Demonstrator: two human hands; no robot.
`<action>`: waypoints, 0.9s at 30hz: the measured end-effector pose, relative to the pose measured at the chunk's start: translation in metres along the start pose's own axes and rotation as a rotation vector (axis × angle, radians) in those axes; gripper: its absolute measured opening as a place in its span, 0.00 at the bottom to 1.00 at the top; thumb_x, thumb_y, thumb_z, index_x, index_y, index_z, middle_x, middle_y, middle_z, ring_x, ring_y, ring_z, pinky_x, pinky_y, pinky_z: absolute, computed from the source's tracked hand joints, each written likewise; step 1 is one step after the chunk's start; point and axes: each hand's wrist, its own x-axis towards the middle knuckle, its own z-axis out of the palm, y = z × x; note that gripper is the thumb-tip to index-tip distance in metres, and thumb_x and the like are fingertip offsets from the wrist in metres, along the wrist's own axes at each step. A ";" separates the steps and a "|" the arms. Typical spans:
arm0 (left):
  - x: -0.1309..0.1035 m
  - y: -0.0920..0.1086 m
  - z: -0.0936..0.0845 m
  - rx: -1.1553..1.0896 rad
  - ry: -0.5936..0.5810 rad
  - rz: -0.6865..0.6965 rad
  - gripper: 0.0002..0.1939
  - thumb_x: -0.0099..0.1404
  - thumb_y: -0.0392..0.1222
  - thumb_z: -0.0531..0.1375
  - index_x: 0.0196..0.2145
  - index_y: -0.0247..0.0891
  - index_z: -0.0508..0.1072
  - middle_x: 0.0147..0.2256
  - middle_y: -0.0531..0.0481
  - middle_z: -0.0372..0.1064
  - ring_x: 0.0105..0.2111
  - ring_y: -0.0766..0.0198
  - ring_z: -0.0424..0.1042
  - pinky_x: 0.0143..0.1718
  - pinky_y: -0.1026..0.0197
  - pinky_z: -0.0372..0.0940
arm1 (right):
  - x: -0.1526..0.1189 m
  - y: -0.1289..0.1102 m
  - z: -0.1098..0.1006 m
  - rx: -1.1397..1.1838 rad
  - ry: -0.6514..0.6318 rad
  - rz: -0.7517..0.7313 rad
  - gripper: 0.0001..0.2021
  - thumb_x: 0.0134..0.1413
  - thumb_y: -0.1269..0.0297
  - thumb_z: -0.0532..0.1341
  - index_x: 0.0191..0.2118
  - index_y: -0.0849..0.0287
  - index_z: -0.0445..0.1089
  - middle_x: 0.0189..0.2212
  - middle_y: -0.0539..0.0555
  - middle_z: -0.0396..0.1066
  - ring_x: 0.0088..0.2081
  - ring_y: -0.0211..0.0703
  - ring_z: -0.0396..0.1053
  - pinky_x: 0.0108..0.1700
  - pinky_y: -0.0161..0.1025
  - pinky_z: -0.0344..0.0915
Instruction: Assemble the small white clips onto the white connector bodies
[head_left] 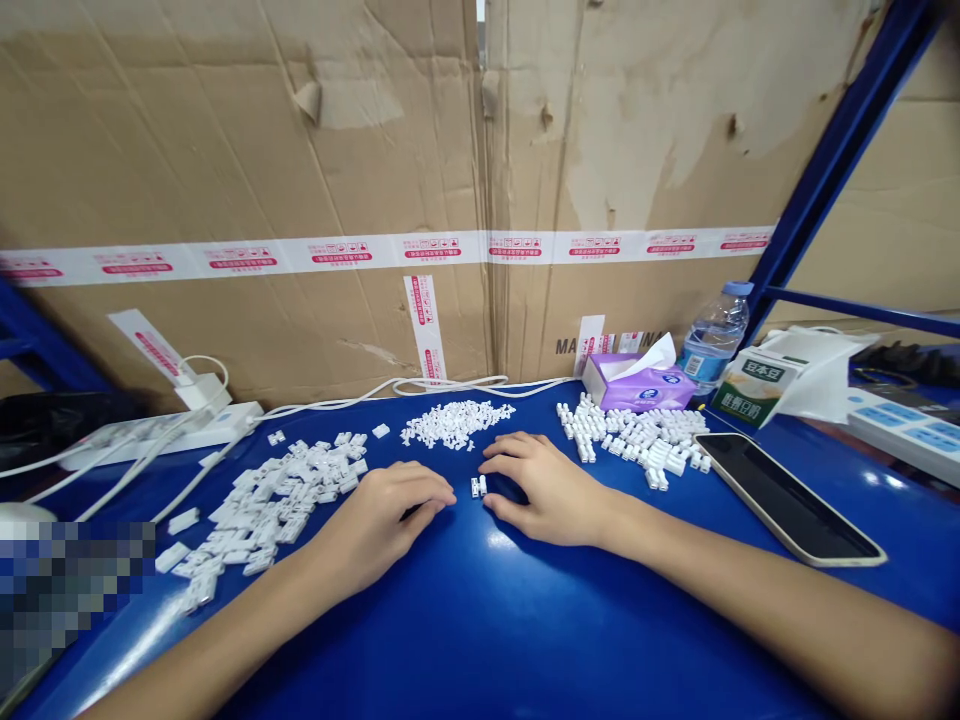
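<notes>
Head view: right hand (pixel 536 485) parted, empty, beside white pieces (pixel 475 488) — likely light, stiff, best side-pinched; left hand (pixel 394 505) — grip unclear.

A: What lies on our bench (pixel 480 630)?
B: Left of us, a heap of blocks (pixel 300 482); in the middle, toward the back, a pile of bits (pixel 454 425); on our right, a cluster of connectors (pixel 630 432).
A: And around that cluster?
B: We see a tissue box (pixel 651 393) behind it, a phone (pixel 784 498) on its right.
</notes>
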 end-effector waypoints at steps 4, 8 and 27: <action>-0.001 0.004 0.003 -0.048 -0.005 0.010 0.12 0.71 0.31 0.56 0.39 0.41 0.80 0.39 0.50 0.80 0.37 0.62 0.79 0.40 0.61 0.73 | 0.000 -0.010 0.001 0.012 0.016 0.003 0.11 0.65 0.62 0.61 0.48 0.57 0.76 0.52 0.59 0.75 0.55 0.53 0.70 0.56 0.54 0.63; 0.000 0.004 0.003 -0.059 -0.023 -0.070 0.12 0.72 0.33 0.57 0.40 0.43 0.81 0.46 0.48 0.78 0.42 0.60 0.79 0.44 0.59 0.74 | -0.001 -0.012 0.001 0.010 0.013 0.015 0.11 0.66 0.62 0.60 0.48 0.57 0.76 0.52 0.58 0.75 0.54 0.53 0.69 0.56 0.53 0.62; 0.011 0.018 0.010 -0.329 0.057 -0.250 0.07 0.69 0.35 0.61 0.35 0.42 0.80 0.39 0.51 0.81 0.38 0.61 0.79 0.43 0.59 0.73 | 0.000 -0.014 0.003 0.045 0.026 0.004 0.09 0.65 0.64 0.61 0.47 0.57 0.76 0.48 0.57 0.76 0.52 0.51 0.68 0.52 0.50 0.59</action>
